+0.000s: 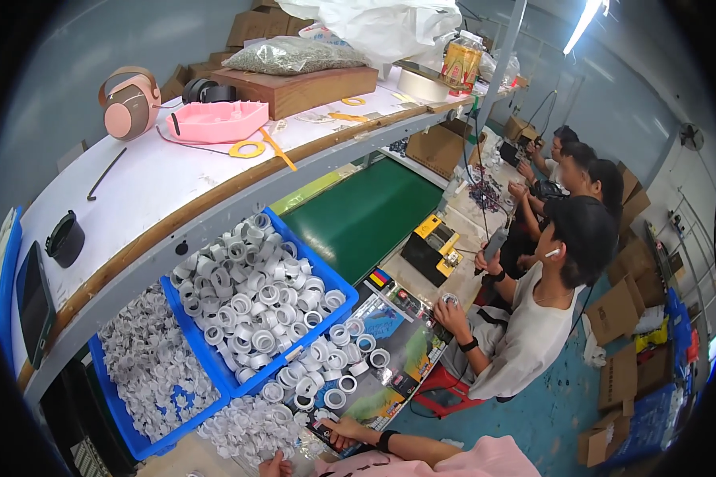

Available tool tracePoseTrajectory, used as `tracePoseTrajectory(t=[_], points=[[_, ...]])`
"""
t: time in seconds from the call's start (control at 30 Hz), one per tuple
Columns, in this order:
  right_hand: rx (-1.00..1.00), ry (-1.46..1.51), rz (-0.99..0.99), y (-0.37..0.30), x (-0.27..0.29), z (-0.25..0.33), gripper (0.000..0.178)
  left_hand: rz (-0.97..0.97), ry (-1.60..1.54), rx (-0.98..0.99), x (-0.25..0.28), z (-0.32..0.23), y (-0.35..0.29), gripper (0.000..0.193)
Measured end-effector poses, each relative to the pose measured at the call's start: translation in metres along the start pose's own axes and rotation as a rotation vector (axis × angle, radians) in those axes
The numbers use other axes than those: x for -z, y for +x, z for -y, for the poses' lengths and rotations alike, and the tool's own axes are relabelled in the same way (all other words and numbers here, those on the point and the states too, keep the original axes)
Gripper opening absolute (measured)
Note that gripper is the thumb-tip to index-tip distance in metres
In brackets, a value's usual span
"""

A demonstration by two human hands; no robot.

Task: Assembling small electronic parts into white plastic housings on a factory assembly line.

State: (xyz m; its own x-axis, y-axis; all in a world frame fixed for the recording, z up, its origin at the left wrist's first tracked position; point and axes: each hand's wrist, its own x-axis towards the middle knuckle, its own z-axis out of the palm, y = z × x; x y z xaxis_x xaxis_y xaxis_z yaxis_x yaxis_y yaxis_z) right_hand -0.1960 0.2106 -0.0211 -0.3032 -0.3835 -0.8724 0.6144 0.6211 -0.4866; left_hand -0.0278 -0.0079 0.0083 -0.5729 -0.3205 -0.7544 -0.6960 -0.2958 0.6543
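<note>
My right hand (pixel 343 433), with a black band at its wrist, is at the near edge of the workbench. Its fingers are curled closed, and what they hold is too small to make out. Close to the lower rim, my left hand (pixel 275 466) is partly cut off. Its bent fingertips touch the near side of a heap of small white plastic pieces (pixel 250 429); anything between them is hidden. Loose white plastic rings (pixel 336 397) lie just beyond my right hand. More rings (pixel 250 298) fill a blue bin (pixel 310 343), and small white pieces (pixel 147 358) fill another blue bin (pixel 119 425).
Above the bins runs a shelf (pixel 155 191) with pink headphones (pixel 129 107), a pink tray (pixel 219 122) and a wooden block (pixel 294 91). Behind lies a green conveyor belt (pixel 366 207). To the right, a person in white (pixel 525 326) works beside a yellow-black device (pixel 432 248); others sit beyond.
</note>
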Motion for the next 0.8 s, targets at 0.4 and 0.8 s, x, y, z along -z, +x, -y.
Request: tracePoseTrajectory(t=[0.4, 0.8], points=[[-0.039, -0.044, -0.008, -0.01, 0.003, 0.014, 0.077, 0.024, -0.057, 0.092, 0.006, 0.013, 0.017, 0.041], [-0.036, -0.048, 0.002, -0.01, 0.002, 0.013, 0.075, 0.045, -0.051, 0.147, 0.008, 0.017, 0.019, 0.04]])
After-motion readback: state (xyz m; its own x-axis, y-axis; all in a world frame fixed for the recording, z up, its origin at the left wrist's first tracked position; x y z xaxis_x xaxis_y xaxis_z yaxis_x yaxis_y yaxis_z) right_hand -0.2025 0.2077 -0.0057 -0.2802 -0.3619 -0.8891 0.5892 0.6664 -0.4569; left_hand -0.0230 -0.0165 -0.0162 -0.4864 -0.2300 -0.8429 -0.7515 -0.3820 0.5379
